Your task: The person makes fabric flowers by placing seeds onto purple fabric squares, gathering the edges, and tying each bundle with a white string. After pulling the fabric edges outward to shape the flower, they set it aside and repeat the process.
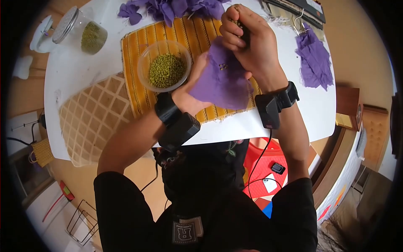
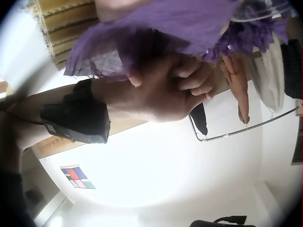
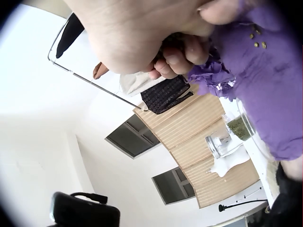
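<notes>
A purple cloth (image 1: 222, 84) lies spread over my left hand (image 1: 193, 90), which supports it from below with most of the palm and fingers hidden. A few green mung beans (image 1: 223, 66) rest on the middle of the cloth. Above its far right edge, my right hand (image 1: 254, 40) holds more mung beans in curled fingers; some show between the fingers. In the right wrist view, the beans on the cloth (image 3: 270, 85) appear beside the curled right hand (image 3: 128, 38). A clear round tub (image 1: 142, 73) of mung beans sits left of my left hand.
Under the tub is a yellow striped mat (image 1: 134, 46) on the white table (image 1: 100, 63). Purple cloth pieces (image 1: 168, 10) lie at the back, with another purple cloth (image 1: 315, 59) at right. A clear jar (image 1: 82, 31) of green beans lies tipped at left, near a patterned cloth (image 1: 96, 113).
</notes>
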The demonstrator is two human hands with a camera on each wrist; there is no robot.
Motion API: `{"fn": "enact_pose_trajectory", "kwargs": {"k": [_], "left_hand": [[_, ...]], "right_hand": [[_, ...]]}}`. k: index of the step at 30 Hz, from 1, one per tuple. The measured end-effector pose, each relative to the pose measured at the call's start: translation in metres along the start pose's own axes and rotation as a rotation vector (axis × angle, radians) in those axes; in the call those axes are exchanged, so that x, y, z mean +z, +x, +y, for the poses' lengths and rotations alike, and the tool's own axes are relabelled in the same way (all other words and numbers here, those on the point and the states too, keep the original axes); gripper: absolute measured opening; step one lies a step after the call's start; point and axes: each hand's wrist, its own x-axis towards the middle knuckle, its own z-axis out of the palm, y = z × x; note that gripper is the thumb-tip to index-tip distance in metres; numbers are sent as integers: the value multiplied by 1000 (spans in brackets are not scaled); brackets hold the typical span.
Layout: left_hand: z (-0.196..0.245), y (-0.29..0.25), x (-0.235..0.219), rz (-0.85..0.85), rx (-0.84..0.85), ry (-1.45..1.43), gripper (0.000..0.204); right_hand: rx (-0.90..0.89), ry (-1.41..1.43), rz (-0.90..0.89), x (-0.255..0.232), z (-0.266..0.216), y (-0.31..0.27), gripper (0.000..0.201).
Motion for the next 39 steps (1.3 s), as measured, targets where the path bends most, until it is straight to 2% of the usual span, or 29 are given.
{"fn": "enact_pose_trajectory", "kwargs": {"k": [5, 7, 8, 10, 12, 15, 17, 21, 24, 27, 29, 30, 32, 33, 35, 36, 38, 39], "left_hand": [[0, -4, 11, 11, 145, 252, 15], [-2, -3, 10, 10, 165, 279, 14], [-2, -3, 11, 10, 184, 307, 13], [-1, -5, 13, 19, 178, 286, 12], [-1, -5, 14, 27, 172, 266, 14], [-3, -4, 14, -10, 206, 392, 22], [-6, -6, 14, 10, 318, 605, 32], [-3, -6, 11, -4, 216, 478, 44], [-5, -7, 16, 62, 264, 603, 52], [-4, -7, 17, 166, 206, 599, 54], [-3, -5, 14, 197, 106, 492, 48], [-2, -4, 12, 198, 108, 491, 48], [-1, -2, 10, 131, 52, 195, 44], [-2, -3, 10, 131, 54, 194, 44], [-4, -3, 13, 130, 132, 401, 37], [-4, -3, 13, 130, 134, 401, 37], [-4, -2, 12, 85, 155, 376, 19], [-3, -1, 11, 85, 155, 376, 19]], "right_hand": [[-48, -50, 32, 1, 6, -2, 26], [-86, 144, -22, -1, 9, 0, 17], [-85, 144, -23, 2, 8, -1, 17], [-67, 26, 125, 10, 5, -3, 25], [-79, 14, 97, 6, 6, -2, 25], [-115, -7, 82, 6, 8, -1, 27], [-138, -15, 96, 6, 9, -3, 27], [-153, -55, 84, 6, 9, -5, 29], [-171, -45, 53, 4, 10, -5, 29], [-183, -74, 20, 5, 9, -6, 29], [-182, -110, 13, 5, 8, -7, 28], [-196, -142, -6, 4, 8, -7, 30], [-210, -174, -25, 3, 8, -7, 31], [-234, -166, -42, 4, 8, -7, 30], [-258, -158, -63, 6, 8, -7, 29], [-261, -162, -58, 6, 9, -7, 30], [-264, -166, -52, 7, 8, -7, 31], [-261, -184, -59, 7, 8, -8, 31]]}}
